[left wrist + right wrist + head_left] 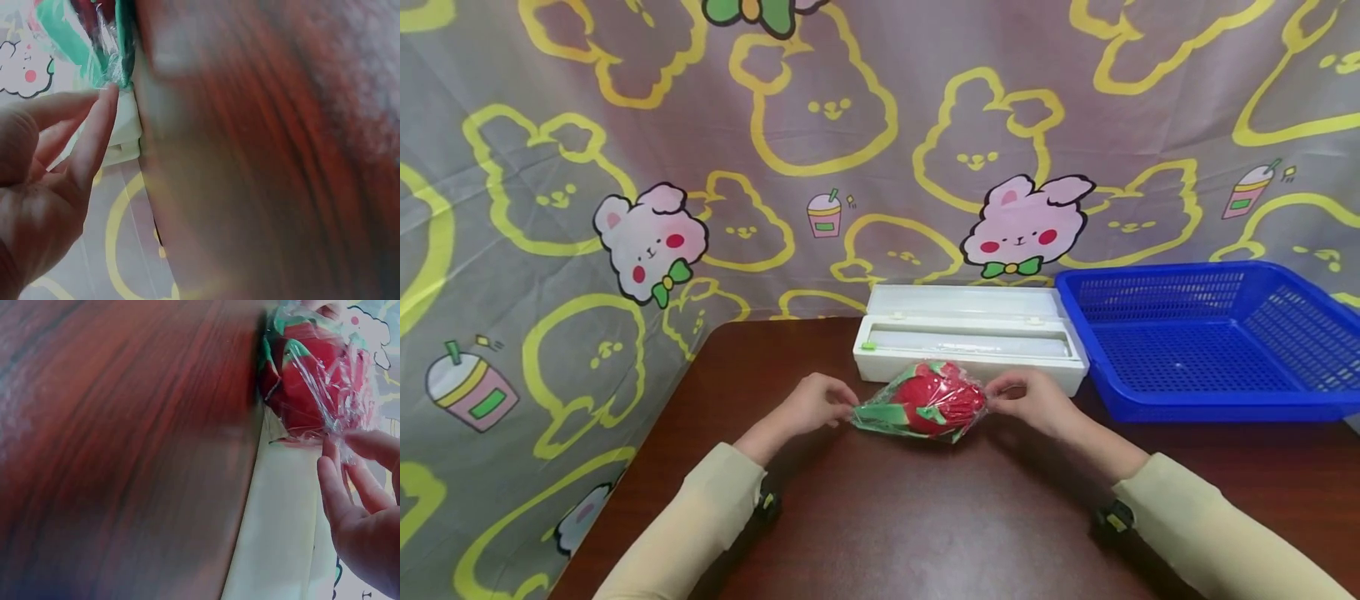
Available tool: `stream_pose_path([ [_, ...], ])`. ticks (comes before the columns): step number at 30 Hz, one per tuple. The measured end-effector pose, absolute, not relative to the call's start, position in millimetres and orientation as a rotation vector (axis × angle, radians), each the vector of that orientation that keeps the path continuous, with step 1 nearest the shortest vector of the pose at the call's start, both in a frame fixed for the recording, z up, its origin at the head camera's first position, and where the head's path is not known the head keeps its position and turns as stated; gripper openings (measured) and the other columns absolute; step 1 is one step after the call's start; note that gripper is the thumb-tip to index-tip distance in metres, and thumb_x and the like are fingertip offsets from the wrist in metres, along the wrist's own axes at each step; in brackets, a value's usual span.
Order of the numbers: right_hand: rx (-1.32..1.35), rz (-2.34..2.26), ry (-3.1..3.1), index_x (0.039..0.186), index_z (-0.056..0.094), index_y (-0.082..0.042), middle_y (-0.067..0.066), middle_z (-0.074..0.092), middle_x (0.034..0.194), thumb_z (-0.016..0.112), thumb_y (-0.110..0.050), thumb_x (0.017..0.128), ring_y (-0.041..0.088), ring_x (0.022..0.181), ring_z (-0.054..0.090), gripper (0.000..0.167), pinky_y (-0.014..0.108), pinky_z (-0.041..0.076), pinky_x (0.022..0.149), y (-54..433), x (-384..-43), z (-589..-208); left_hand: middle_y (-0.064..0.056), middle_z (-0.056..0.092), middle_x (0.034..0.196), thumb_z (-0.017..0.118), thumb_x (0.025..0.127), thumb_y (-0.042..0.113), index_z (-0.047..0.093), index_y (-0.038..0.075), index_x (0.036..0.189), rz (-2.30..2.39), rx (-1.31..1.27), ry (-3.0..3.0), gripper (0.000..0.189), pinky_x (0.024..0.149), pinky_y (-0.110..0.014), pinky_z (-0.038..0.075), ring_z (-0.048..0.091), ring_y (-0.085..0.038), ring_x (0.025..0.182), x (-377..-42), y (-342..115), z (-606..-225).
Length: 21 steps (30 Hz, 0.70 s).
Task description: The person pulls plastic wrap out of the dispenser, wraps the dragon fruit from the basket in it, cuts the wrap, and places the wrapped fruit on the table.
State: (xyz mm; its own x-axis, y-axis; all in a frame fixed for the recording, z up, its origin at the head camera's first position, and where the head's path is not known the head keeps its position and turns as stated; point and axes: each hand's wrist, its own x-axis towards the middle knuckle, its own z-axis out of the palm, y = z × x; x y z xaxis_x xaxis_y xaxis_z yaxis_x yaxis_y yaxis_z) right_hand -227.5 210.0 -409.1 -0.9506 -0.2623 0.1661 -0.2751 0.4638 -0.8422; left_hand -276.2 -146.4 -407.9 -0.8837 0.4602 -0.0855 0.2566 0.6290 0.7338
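Observation:
A red dragon fruit (pixel 936 398) with green leafy tips is wrapped in clear cling film (pixel 337 406). The person's left hand (pixel 817 405) pinches the film at the fruit's green, pointed end. On the other side, the right hand (pixel 1033 402) pinches a gathered twist of film between thumb and fingers, plain in the right wrist view. Directly behind the fruit stands a white cling film dispenser box (pixel 895 367), its lid (pixel 962 300) raised and a roll of film (pixel 970 343) inside. In the left wrist view the left thumb and fingertip meet at the film.
To the right of the dispenser is a blue plastic basket (pixel 1120 407) with perforated sides. A dark brown wooden table (pixel 910 517) carries everything. A patterned curtain (pixel 850 275) with cartoon bunnies hangs along the back and left edges of the table.

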Motion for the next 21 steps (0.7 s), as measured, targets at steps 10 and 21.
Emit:
stream_pose_path([
  [10,0.693,1.390,-2.640,0.112,0.059,0.007,0.016,0.067,0.099,0.076,0.009,0.078,0.025,0.084,0.067,0.038,0.028,0.056,0.071,208.8,-225.7,-413.4,0.003,0.066,0.084,0.079,0.080,0.004,0.073,0.011,0.106,0.964,0.751,2.646,0.027,0.067,-0.028,0.050,0.059,-0.013,0.077,-279.8,-144.9,-412.6],
  [21,0.887,1.083,-2.609,0.092,0.069,-0.006,0.003,0.071,0.087,0.076,0.000,0.082,0.017,0.080,0.069,0.014,0.032,0.057,0.070,211.1,-225.1,-410.7,0.009,0.069,0.084,0.076,0.086,0.013,0.077,0.013,0.092,1.012,0.875,2.673,0.007,0.071,-0.030,0.049,0.058,-0.011,0.077,-284.6,-141.6,-415.7],
])
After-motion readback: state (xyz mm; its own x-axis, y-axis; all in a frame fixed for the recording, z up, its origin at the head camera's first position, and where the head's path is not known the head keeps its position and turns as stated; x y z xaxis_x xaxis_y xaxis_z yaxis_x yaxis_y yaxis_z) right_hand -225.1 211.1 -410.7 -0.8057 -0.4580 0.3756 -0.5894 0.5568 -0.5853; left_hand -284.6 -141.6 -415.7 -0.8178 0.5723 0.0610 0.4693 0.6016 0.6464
